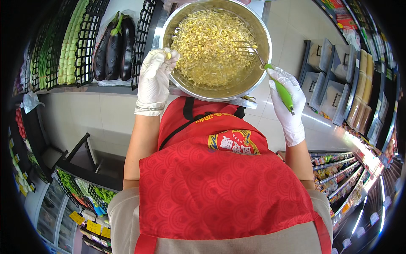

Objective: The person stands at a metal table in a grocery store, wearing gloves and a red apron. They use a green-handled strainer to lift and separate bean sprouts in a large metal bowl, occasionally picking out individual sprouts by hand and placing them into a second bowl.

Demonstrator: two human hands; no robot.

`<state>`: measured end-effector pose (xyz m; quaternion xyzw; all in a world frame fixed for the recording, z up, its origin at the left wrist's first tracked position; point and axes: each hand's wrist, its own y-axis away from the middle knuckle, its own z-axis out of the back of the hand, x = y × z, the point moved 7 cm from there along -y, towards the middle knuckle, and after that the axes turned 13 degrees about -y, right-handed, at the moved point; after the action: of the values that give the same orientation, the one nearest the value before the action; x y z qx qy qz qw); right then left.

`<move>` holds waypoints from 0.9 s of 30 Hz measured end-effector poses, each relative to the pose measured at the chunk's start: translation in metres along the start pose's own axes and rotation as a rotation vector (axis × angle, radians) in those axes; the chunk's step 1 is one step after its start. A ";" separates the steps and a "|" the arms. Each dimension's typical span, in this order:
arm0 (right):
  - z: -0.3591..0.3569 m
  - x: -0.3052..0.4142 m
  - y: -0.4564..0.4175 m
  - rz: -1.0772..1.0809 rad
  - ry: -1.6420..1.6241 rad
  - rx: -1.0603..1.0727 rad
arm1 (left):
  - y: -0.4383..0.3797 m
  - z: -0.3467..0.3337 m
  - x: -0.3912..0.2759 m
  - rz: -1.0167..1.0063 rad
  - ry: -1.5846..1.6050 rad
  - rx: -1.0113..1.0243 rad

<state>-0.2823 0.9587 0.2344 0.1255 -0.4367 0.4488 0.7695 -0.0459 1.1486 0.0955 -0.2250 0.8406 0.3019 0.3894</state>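
Note:
A round stainless-steel basin (219, 92) stands in front of me, holding yellow-headed soybean sprouts (212, 41) in water. My left hand (153, 79), in a thin white glove, is at the basin's left rim. Its fingertips pinch a small yellow piece (168, 56), apparently a sprout head. At the right rim, my gloved right hand (289, 98) grips the green handle of a long-tined fork (282, 90). The fork's metal tines reach over the sprouts on the right side, with a sprout head close to them; whether they touch the mass is unclear.
Left of the basin, black mesh dividers (141, 41) separate bagged eggplants (114, 47) from green stalks (73, 41). Clear bins (336, 95) and packaged goods line the right side. Tiled floor (108, 111) shows between the shelving. My red apron (222, 190) hangs below the basin.

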 end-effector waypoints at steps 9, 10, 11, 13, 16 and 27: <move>-0.041 0.013 0.010 -0.088 -0.111 0.153 | -0.001 -0.008 -0.003 0.011 0.107 0.016; -0.047 0.010 0.011 -0.091 -0.141 0.150 | -0.001 -0.008 -0.004 0.007 0.125 0.031; -0.053 0.009 0.011 -0.095 -0.171 0.146 | 0.000 -0.009 -0.004 0.003 0.144 0.045; -0.060 0.011 0.005 -0.081 -0.165 0.153 | 0.001 -0.011 -0.004 0.013 0.180 0.053; -0.068 0.002 -0.009 -0.026 -0.121 0.154 | 0.005 -0.019 -0.006 0.007 0.252 0.111; -0.034 -0.013 -0.027 0.077 -0.125 -0.028 | 0.014 -0.022 0.007 0.076 0.100 0.083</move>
<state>-0.2444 0.9555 0.2094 0.1255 -0.4947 0.4631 0.7246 -0.0699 1.1429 0.1062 -0.1913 0.8788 0.2695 0.3442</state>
